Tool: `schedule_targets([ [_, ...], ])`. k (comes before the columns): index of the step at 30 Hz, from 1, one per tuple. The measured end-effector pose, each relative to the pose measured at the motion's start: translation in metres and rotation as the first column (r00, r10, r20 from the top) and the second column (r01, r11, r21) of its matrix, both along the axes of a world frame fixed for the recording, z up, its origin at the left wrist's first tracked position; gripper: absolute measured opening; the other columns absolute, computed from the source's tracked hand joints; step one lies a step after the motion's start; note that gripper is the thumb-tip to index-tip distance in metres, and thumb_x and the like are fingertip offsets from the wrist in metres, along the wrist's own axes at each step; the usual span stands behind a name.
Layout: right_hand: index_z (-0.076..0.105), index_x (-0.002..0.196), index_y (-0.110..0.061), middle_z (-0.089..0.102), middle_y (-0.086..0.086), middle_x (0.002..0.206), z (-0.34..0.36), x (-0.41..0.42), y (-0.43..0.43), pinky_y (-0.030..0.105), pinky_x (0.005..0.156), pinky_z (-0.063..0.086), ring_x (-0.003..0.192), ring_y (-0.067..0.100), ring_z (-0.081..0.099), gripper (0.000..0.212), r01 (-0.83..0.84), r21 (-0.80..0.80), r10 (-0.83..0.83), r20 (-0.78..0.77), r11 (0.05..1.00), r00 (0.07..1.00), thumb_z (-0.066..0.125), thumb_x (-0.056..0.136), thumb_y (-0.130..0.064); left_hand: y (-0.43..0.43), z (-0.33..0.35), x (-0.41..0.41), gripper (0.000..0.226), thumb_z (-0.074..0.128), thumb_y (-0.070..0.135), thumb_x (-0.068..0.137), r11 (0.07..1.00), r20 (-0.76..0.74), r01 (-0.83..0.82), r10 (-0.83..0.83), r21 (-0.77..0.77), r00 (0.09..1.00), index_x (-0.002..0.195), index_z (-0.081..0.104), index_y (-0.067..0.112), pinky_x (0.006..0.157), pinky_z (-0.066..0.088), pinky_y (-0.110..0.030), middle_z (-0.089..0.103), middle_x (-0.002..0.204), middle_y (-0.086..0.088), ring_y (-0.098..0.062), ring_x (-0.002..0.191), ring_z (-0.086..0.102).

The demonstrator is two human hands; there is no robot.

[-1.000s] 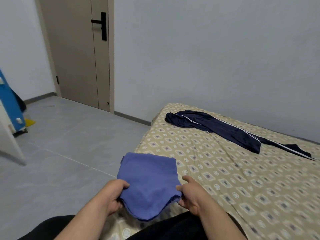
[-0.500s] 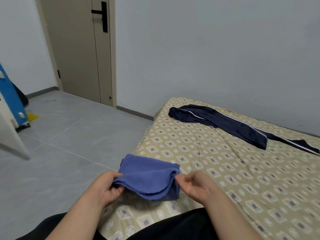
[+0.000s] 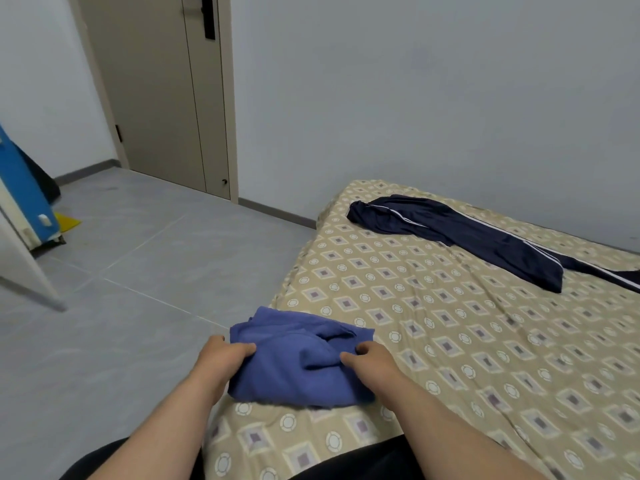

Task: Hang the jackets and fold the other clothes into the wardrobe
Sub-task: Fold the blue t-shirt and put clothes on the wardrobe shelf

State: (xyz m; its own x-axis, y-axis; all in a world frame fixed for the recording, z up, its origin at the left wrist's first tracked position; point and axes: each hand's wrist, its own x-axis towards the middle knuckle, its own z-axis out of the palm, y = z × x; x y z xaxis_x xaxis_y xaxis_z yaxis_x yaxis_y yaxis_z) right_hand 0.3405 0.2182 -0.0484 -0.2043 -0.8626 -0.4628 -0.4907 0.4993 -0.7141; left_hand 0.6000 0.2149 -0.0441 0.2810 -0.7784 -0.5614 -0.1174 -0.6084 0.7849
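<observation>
**A:** So, status on the clothes job?

**B:** Mid-task. Folded, soft blue garment (image 3: 298,365) sits at the near corner of the bed with the beige diamond-patterned sheet (image 3: 467,341), right by the edge. Left hand (image 3: 221,356) pinches its left side, thumb on top. Right hand (image 3: 372,363) grasps its right side, thumb and a finger dug into the cloth. Both are holding, neither is slack.

**A:** Fold done?

**B:** Looks close. It's a compact bundle, lumpy on top, with one crease gaping at the far right. My guess is one more tidy, then lift.

**A:** What's left?

**B:** Long navy track trousers with white side stripes (image 3: 457,237) lie unfolded across the far side of the bed, well apart from both hands. They need folding. No jackets in view, so I can't say whether the hanging is done.

**A:** Wardrobe?

**B:** Can't identify it. A white panel (image 3: 20,261) juts in at the left edge over the grey tiled floor (image 3: 156,271). It might be a wardrobe door, but I can't tell. Nothing is visibly stowed.

**A:** Net?

**B:** One item nearly folded, one not started, zero confirmed put away.
</observation>
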Motion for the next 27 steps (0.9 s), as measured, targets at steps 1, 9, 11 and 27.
schedule_targets([
  [1, 0.056, 0.086, -0.018, 0.06, -0.005, 0.085, -0.002, 0.002, -0.002, 0.026, 0.066, 0.042, 0.077, 0.012, 0.056, 0.013, -0.021, -0.03, 0.021, 0.012, 0.999, 1.0, 0.066, 0.085, -0.026, -0.001, -0.003, -0.001, 0.048, 0.07, 0.011, 0.084, 0.999, -0.066, 0.033, -0.033, 0.011, 0.997, 0.127, 0.052, 0.0, 0.071, 0.048, -0.032, 0.064, 0.117, -0.01, -0.027, 0.095, 0.063],
  [9, 0.039, 0.068, -0.018, 0.043, 0.01, 0.074, -0.011, 0.003, -0.024, 0.03, 0.062, 0.033, 0.068, 0.017, 0.041, 0.033, 0.025, -0.049, -0.016, 0.167, 0.998, 0.986, 0.067, 0.086, -0.019, -0.012, -0.015, -0.009, 0.004, 0.065, 0.002, 0.079, 0.981, 0.194, 0.112, -0.081, -0.155, 0.978, 0.077, 0.062, 0.004, 0.06, 0.043, -0.03, 0.066, 0.074, -0.011, -0.027, 0.069, 0.059],
  [11, 0.049, 0.075, -0.014, 0.052, 0.01, 0.079, -0.011, 0.001, -0.028, 0.031, 0.067, 0.039, 0.072, 0.02, 0.048, 0.021, 0.17, -0.023, -0.161, 0.232, 0.985, 0.959, 0.06, 0.09, -0.022, -0.014, -0.016, -0.01, 0.013, 0.064, 0.005, 0.079, 0.964, 0.322, 0.188, -0.121, -0.186, 0.939, 0.068, 0.057, 0.007, 0.053, 0.038, -0.028, 0.062, 0.064, -0.007, -0.023, 0.061, 0.054],
  [27, 0.057, 0.101, -0.035, 0.069, -0.009, 0.099, 0.006, 0.0, -0.022, 0.026, 0.07, 0.049, 0.089, 0.011, 0.066, 0.031, 0.019, -0.085, 0.003, 0.249, 0.996, 0.968, 0.06, 0.077, -0.015, -0.015, -0.011, -0.008, 0.035, 0.066, 0.0, 0.076, 0.943, 0.177, 0.327, -0.313, -0.059, 0.933, 0.105, 0.06, 0.019, 0.071, 0.05, -0.029, 0.069, 0.098, 0.0, -0.017, 0.09, 0.065],
])
